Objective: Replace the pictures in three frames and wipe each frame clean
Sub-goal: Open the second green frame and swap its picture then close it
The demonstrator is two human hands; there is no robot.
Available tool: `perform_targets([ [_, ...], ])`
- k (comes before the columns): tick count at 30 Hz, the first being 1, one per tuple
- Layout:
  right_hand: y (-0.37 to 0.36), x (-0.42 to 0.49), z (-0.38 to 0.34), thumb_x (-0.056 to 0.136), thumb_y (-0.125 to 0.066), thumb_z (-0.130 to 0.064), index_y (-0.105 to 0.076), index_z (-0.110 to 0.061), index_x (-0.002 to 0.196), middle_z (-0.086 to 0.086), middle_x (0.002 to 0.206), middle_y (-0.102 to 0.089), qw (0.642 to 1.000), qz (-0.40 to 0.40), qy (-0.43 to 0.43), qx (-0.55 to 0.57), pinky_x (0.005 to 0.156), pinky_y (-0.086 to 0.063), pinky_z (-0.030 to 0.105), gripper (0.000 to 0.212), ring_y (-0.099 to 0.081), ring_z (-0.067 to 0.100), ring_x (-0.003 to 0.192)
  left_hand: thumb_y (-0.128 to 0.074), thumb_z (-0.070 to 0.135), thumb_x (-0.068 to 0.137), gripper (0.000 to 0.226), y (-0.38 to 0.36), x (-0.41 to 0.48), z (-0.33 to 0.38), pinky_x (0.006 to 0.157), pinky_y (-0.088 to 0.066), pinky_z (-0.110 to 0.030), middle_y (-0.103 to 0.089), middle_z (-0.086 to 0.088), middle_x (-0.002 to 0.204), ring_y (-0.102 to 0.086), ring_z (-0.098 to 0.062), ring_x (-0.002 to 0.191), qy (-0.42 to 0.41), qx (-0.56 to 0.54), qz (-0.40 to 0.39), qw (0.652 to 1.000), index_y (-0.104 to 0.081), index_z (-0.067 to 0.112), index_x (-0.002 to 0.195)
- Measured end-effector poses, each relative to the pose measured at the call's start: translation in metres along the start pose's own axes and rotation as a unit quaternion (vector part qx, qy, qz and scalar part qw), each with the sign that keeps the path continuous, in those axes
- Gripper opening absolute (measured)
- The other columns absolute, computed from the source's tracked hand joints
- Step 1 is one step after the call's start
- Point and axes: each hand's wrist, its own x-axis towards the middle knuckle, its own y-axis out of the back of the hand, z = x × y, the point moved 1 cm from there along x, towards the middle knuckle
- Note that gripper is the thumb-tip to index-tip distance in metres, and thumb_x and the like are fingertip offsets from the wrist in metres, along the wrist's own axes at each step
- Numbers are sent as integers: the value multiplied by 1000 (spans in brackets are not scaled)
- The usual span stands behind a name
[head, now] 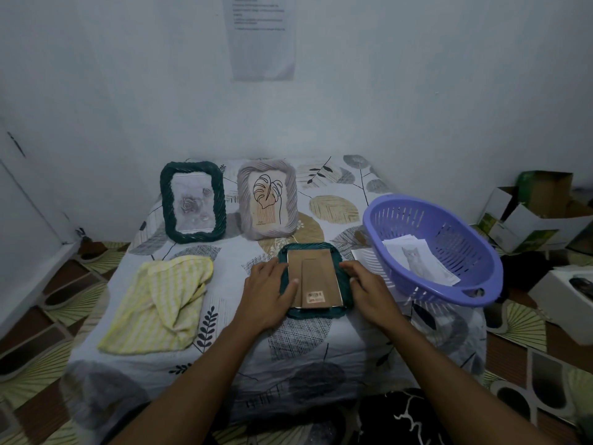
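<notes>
A dark green wavy frame [316, 311] lies face down on the low table, its brown cardboard back [316, 277] with a barcode sticker facing up. My left hand [268, 292] rests on the frame's left side, thumb on the cardboard. My right hand [365, 289] presses on the frame's right edge with its fingers laid over it. Behind stand a dark green frame [192, 202] with a rose picture and a grey frame [267, 199] with a leaf drawing. A yellow striped cloth [160, 300] lies at the left. Printed pictures [420, 260], a cat on top, sit in the purple basket [414, 284].
The table wears a leaf-patterned cover [321, 348] and stands against a white wall. A loose sheet [364, 256] lies between the frame and the basket. Open cardboard boxes [529, 213] are piled on the floor at right.
</notes>
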Motion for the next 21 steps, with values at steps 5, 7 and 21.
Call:
perform_targets([
  [5,-4,15,-2,98,-41,-3,-58,-9,124,13,122,-65,999,24,-17,-23,86,-46,28,31,-60,26,110,-45,62,86,43,-3,15,30,96,-39,-43,-52,-2,114,-44,-20,109,8,25,29,999,-46,22,99],
  [7,-7,18,-1,98,-40,-2,-59,-7,123,14,122,-65,999,34,-23,-27,82,-42,25,32,-60,28,109,-45,71,80,63,-9,20,40,98,-38,-45,-53,-6,116,-46,-25,110,41,38,22,998,-49,15,107],
  [21,-11,27,-2,95,-49,-10,-67,-3,109,15,107,-62,999,40,-30,-15,81,-39,28,24,-57,29,101,-58,68,59,69,-22,23,43,102,-38,-46,-53,-1,118,-48,-22,111,65,-31,130,989,-61,17,106],
])
